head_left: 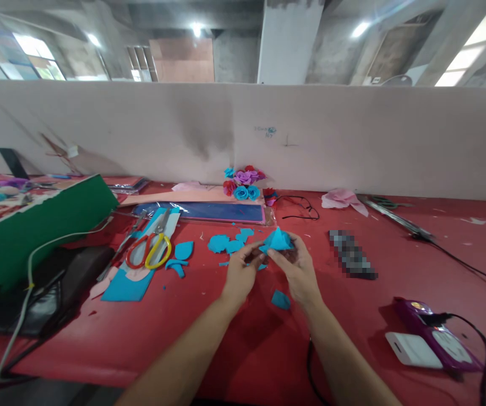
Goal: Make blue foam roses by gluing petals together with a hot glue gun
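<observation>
Both hands meet over the red table (353, 332) at its middle. My right hand (296, 270) pinches a small blue foam flower piece (277, 240), folded into a cone. My left hand (243, 268) has its fingers curled against the same piece from the left. Loose blue foam petals (228, 243) lie just behind my left hand, and one more blue petal (281, 299) lies between my wrists. Further left, scissors (150, 248) with red and yellow handles rest on a blue foam sheet (131, 282).
A cluster of finished foam roses (243, 183) stands by the back partition (353, 141). A glue gun (395, 221) with its cord lies at the right. A purple device (437, 335) and a white box (412, 349) sit at the near right. A green board (35, 231) and black bag (57, 287) fill the left.
</observation>
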Motion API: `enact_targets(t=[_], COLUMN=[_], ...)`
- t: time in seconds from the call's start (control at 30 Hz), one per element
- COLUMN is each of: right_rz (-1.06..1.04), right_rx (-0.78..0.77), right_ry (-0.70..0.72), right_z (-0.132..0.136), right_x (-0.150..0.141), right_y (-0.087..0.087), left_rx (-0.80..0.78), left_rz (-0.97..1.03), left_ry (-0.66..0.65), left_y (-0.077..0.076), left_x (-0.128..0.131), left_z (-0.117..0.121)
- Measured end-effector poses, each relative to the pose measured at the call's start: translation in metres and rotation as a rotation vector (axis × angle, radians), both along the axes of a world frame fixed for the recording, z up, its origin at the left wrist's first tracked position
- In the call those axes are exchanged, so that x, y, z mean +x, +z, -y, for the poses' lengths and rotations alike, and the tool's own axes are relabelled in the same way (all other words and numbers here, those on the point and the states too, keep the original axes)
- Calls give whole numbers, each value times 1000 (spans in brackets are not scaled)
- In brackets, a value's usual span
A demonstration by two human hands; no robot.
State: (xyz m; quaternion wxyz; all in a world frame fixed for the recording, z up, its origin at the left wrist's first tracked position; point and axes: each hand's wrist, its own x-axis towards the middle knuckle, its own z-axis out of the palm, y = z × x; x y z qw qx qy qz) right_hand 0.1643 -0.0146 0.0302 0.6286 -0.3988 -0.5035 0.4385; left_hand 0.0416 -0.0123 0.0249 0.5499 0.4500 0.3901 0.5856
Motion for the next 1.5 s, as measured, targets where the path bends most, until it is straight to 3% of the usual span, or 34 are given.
enact_targets(t=[0.17, 0.63, 0.87, 1.23, 1.5], right_rz=[-58, -149, -192, -209, -207], right_rx=[-3, 21, 25, 25, 31], right_ry=[82, 41, 39, 32, 48], right_z=[-3, -5, -4, -3, -4], right_x=[5, 2, 0, -2, -3], right_y=[-1, -5, -4, -3, -4], left_rx=[-23, 2, 145, 442, 247], left_rz=[44, 29, -95, -372, -332], left_ry=[11, -17, -4, 132, 98], left_y=[1, 1, -4, -9, -11], left_x=[-1, -1, -3, -5, 0], left_z=[-1, 1, 1, 6, 6])
